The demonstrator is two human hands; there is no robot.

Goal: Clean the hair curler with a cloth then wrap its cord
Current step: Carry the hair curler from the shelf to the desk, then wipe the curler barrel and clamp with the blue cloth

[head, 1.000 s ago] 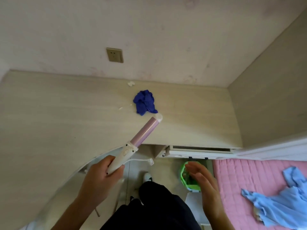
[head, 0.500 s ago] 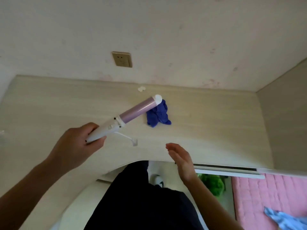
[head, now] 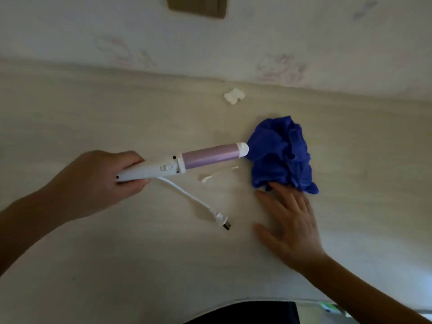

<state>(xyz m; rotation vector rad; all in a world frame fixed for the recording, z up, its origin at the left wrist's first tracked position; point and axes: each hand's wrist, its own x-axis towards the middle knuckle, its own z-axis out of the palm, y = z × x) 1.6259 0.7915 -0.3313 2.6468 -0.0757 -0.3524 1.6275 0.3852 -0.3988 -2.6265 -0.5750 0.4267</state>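
Observation:
My left hand (head: 93,181) grips the white handle of the hair curler (head: 184,161), whose purple barrel points right and ends at a white tip against the crumpled blue cloth (head: 282,155). The curler's white cord (head: 187,195) hangs from the handle and runs down to the plug (head: 222,220) on the table. With its fingers straight and spread, my right hand (head: 287,228) lies over the table, its fingertips touching the near edge of the cloth.
The pale wooden table (head: 117,253) meets a wall at the back with a socket plate (head: 197,5). A small white crumpled scrap (head: 234,96) lies near the wall. Thin white bits (head: 218,173) lie under the barrel. Dark clothing shows at the bottom edge.
The view has closed in on the table. My left hand brought the curler down until its tip met the cloth. My right hand moved forward to the cloth's near edge.

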